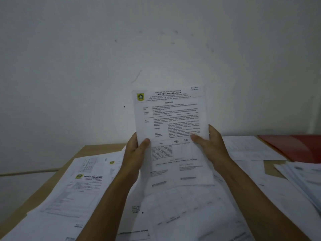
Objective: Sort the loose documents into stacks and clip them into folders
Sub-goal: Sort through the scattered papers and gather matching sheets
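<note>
I hold a printed document upright in front of the wall, a white sheet with a yellow-green crest and a letterhead at its top. My left hand grips its left edge, thumb on the front. My right hand grips its right edge, thumb across the lower text. Loose documents cover the table below, several with the same crest. A red folder lies at the far right against the wall.
The wooden table shows bare at its back left corner. A fanned stack of papers lies at the right edge. More sheets lie under my forearms. A white wall stands close behind the table.
</note>
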